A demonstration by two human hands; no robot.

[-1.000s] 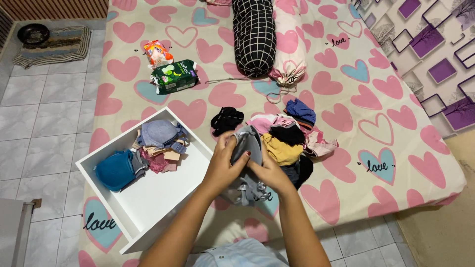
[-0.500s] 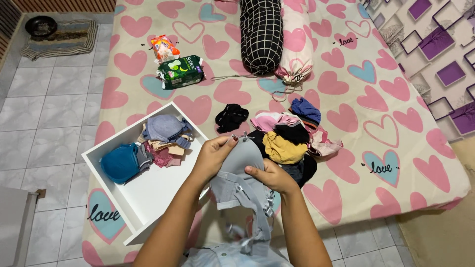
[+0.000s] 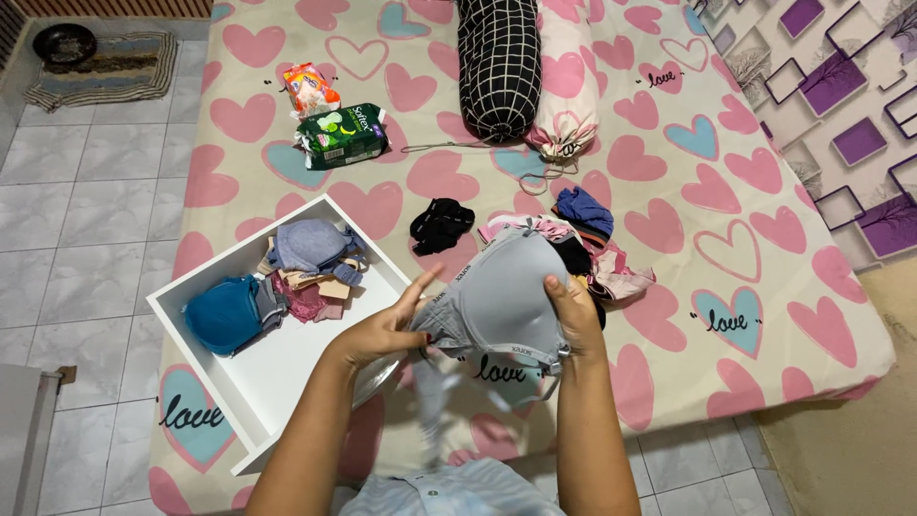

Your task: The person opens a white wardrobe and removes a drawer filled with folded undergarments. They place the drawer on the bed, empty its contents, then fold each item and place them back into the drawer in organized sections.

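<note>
over heart-print bed (image 3: 745, 201), both hands, left hand (image 3: 377, 330) and right hand (image 3: 576, 311), hold grey bra (image 3: 501, 301).

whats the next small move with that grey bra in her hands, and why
Probably carry the grey bra left and down into the white drawer. Both hands hold it over the bed: the left hand at its lower left edge, the right hand on its right side. Folded bras already lie at the drawer's far end, and its near part is bare.
</note>
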